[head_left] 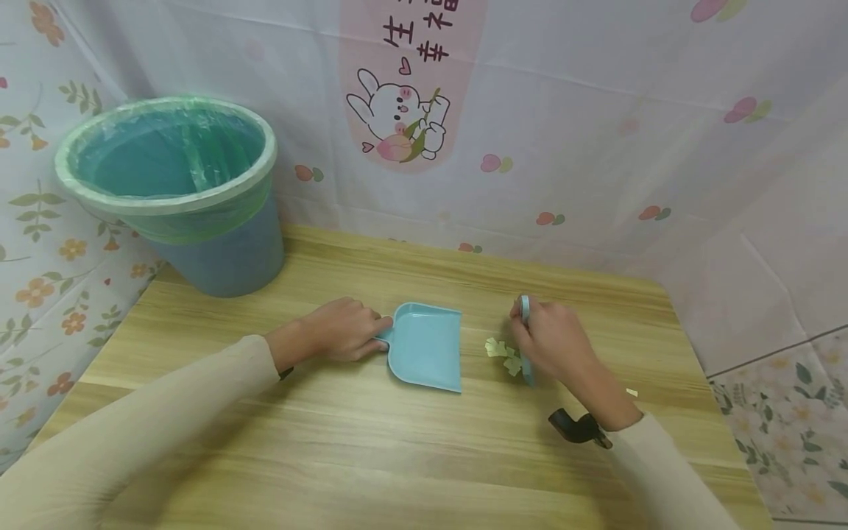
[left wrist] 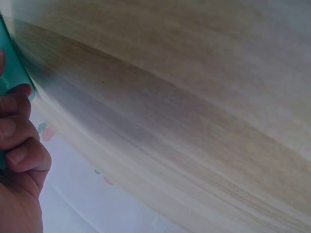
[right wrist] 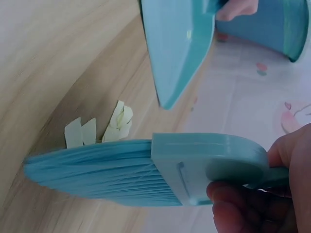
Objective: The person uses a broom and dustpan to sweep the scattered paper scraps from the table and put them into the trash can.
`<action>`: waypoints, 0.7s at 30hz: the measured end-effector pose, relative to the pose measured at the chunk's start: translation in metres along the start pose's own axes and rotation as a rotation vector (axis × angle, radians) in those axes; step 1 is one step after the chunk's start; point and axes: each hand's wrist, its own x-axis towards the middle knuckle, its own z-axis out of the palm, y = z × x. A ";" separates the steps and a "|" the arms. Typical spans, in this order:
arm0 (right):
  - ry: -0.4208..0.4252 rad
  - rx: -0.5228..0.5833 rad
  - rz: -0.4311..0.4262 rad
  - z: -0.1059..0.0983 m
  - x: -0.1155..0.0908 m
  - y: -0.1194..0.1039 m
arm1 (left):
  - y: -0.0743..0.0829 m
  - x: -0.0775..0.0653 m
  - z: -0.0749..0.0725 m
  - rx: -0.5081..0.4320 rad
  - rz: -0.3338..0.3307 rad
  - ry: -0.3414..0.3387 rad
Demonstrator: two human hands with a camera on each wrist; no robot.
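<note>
A light-blue dustpan (head_left: pixel 427 346) lies flat on the wooden table, its wide mouth facing right. My left hand (head_left: pixel 344 329) grips its short handle; the left wrist view shows those fingers (left wrist: pixel 19 155) curled round it. In my right hand (head_left: pixel 556 340) is a small blue hand brush (right wrist: pixel 204 155), held by its handle with the bristles (right wrist: pixel 97 170) down on the table. Just left of the bristles, between brush and dustpan, sit several pale yellow paper scraps (head_left: pixel 495 348). One more scrap (head_left: pixel 632 392) lies apart, to the right of my right hand.
A blue bin (head_left: pixel 225 258) with a green liner bag stands at the table's back left. Patterned cloth (head_left: pixel 583 132) hangs behind the table and along the left. The wooden tabletop (head_left: pixel 371 456) ends at a right edge beside a floral surface.
</note>
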 end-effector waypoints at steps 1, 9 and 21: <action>-0.002 0.002 0.000 0.000 0.002 -0.001 | 0.000 0.000 0.000 -0.002 0.000 -0.002; 0.017 -0.026 0.029 -0.008 0.005 -0.009 | 0.000 0.000 0.001 0.003 0.005 -0.003; -0.023 -0.056 0.136 -0.005 0.003 -0.022 | -0.001 0.000 0.000 -0.004 0.007 0.009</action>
